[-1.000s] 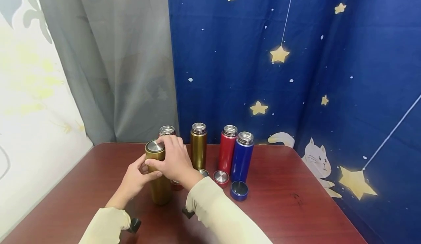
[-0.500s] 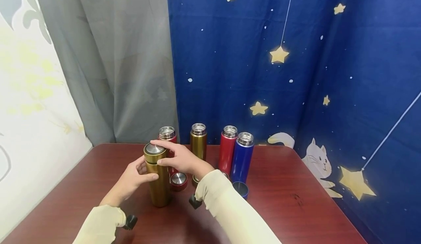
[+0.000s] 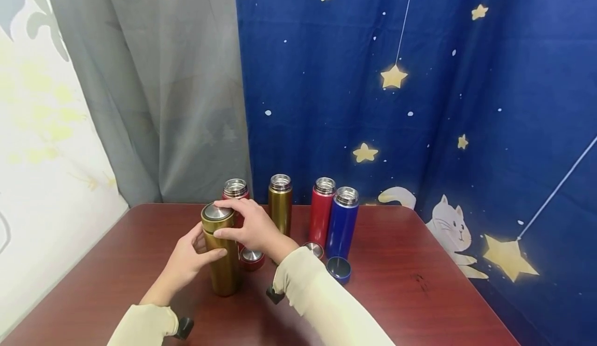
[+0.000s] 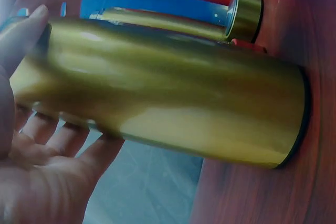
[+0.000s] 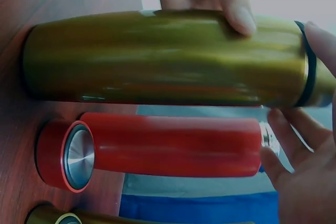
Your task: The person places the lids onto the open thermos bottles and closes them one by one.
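Observation:
A gold thermos (image 3: 225, 271), capped with a gold lid (image 3: 217, 213) with a silver top, stands upright at the front left of the table. My left hand (image 3: 183, 264) grips its upper body, thumb in front and fingers behind. At the lid, my right hand (image 3: 256, 229) has its thumb on the near side and its fingers over the top and far side. A dark band shows between lid and body in the right wrist view. Close behind stands an uncapped red thermos (image 5: 176, 145), its red lid (image 5: 65, 156) on the table before it.
Farther right stand an uncapped gold thermos (image 3: 280, 208), a second red thermos (image 3: 322, 214) and a blue thermos (image 3: 342, 227). A red lid (image 3: 313, 249) and a blue lid (image 3: 339, 268) lie before them. Another gold lid (image 4: 247, 17) shows in the left wrist view.
My right hand has turned on the lid, its wrist now farther right and its fingers less far over the top. The left red lid has come into sight. The left hand keeps its grip.

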